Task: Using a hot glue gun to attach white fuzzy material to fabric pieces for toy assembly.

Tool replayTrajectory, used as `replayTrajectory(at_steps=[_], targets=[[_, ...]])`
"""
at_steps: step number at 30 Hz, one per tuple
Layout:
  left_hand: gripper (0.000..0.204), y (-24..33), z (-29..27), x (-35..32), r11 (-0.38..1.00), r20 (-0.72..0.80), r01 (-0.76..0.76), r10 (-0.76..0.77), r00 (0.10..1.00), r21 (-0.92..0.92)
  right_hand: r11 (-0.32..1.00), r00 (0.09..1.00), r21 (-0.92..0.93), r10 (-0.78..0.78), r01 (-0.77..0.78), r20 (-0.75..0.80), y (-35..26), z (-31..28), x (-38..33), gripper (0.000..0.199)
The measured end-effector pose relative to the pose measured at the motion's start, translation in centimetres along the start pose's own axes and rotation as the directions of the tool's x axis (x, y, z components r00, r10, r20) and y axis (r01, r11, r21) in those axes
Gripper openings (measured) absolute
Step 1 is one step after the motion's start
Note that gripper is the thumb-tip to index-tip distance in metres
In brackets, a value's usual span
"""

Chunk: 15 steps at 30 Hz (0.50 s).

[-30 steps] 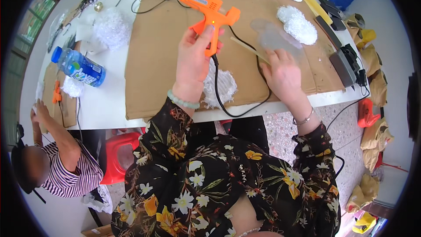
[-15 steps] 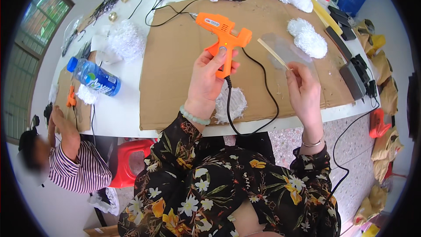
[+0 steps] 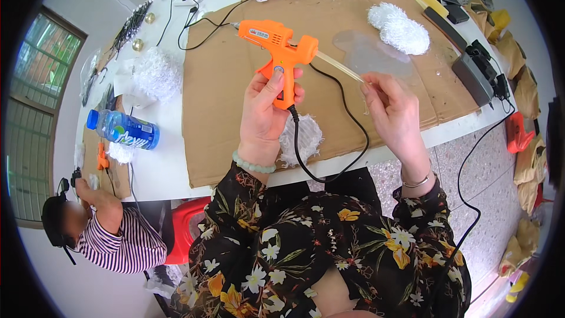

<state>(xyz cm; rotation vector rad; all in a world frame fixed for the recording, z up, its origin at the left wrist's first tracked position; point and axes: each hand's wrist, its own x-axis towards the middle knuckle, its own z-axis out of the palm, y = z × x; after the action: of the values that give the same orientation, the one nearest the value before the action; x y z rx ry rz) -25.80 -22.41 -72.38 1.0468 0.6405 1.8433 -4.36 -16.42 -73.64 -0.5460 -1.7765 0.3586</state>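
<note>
My left hand (image 3: pixel 266 112) is wrapped round the handle of an orange glue gun (image 3: pixel 271 44), its nozzle pointing left and its black cord hanging below. Between the fingertips of my right hand (image 3: pixel 391 106) is a pale glue stick (image 3: pixel 341 66). The stick's far end meets the back of the glue gun; whether it is inside the opening I cannot tell. Beneath my left wrist a white fringed pad (image 3: pixel 301 140) lies on a cardboard sheet (image 3: pixel 220 97). A clear plastic piece (image 3: pixel 376 56) rests on the cardboard beyond my right hand.
White fluffy bundles (image 3: pixel 400 28) lie at the far right of the cardboard, another (image 3: pixel 158 73) on the left. A blue-capped bottle (image 3: pixel 123 129) lies at the left. Black power adapters (image 3: pixel 474 76) sit along the right edge. A person in a striped shirt (image 3: pixel 126 238) works at the left.
My right hand has brought the glue stick up to the back of the glue gun; before, they were apart. The view has shifted slightly.
</note>
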Motion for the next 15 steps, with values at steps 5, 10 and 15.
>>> replayTrajectory(at_steps=[5,10,15], targets=[[0.033,0.5,-0.1,-0.1,1.0,0.021,-0.014,0.013,1.0,0.024,0.948,0.981,-0.275,-0.183,0.159,-0.063,-0.5,0.0,0.3,0.011],[0.032,0.7,0.0,-0.1,0.998,0.054,-0.041,0.038,0.998,0.057,0.856,0.924,-0.439,-0.361,0.273,-0.127,-1.8,-0.5,0.9,0.01],[0.038,0.6,0.0,-0.4,0.989,0.147,-0.072,0.053,0.988,0.13,0.991,0.997,-0.104,-0.082,0.08,-0.012,-1.7,-0.5,0.4,0.008]])
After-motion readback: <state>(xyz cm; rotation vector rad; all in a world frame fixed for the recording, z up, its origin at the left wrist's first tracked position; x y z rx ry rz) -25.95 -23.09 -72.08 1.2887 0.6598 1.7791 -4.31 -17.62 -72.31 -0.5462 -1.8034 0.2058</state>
